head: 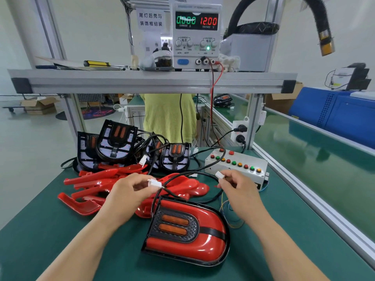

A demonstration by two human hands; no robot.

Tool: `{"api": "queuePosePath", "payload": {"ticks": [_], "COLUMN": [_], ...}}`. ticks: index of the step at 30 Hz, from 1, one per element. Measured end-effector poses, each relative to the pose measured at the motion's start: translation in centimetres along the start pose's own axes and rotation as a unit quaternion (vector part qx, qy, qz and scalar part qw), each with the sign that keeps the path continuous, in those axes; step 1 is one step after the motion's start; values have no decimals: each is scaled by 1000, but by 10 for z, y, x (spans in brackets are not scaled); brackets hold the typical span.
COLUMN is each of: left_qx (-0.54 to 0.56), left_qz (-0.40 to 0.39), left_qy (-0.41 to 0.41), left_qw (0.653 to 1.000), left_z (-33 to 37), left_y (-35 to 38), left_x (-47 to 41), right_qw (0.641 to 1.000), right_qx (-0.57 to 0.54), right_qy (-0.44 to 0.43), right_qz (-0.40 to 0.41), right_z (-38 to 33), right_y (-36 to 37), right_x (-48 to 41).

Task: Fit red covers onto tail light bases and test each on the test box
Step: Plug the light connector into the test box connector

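A tail light with its red cover fitted [188, 232] lies on the green mat in front of me, its black cable running up to a white connector [154, 183] pinched in my left hand [127, 197]. My right hand [239, 191] pinches a second white connector [219, 175] on thin coloured wires. The two connectors are apart, a hand's width between them. The white test box [237, 167] with a row of red, green and yellow buttons sits behind my right hand. Loose red covers [95, 183] lie piled at left. Bare black bases [115, 142] lean behind them.
A power supply [196, 35] on the aluminium shelf [154, 82] reads 0.000 A and 12.00 V; its red lead drops to the test box. A person in a yellow shirt [168, 116] stands beyond the bench. A green conveyor [316, 151] runs along the right.
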State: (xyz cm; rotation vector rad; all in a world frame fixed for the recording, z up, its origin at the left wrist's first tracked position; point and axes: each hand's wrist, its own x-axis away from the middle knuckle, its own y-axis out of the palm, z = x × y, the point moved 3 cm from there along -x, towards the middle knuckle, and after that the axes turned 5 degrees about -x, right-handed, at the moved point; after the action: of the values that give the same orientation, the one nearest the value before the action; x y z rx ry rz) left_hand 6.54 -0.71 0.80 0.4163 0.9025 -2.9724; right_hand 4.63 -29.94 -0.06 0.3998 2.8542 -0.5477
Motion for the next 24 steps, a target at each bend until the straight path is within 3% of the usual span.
{"api": "queuePosePath", "payload": {"ticks": [4, 8, 11, 15, 24], "left_qx": [160, 313, 324, 256, 229], "left_qz": [85, 91, 87, 99, -142], "left_qy": [-35, -35, -9, 28, 46], "left_qw": [983, 945, 942, 961, 962], "left_z": [14, 34, 51, 58, 75], "left_y": [13, 20, 24, 33, 56], "left_x": [-9, -20, -23, -27, -26], "right_qw": [999, 995, 990, 989, 991], "right_qx": [-37, -87, -123, -125, -95], "right_qy": [-10, -13, -15, -28, -57], "right_qz": [-22, -50, -63, -74, -70], "right_z": [-9, -17, -21, -23, -24], "right_y": [2, 2, 2, 1, -2], "right_x": [1, 3, 6, 7, 8]}}
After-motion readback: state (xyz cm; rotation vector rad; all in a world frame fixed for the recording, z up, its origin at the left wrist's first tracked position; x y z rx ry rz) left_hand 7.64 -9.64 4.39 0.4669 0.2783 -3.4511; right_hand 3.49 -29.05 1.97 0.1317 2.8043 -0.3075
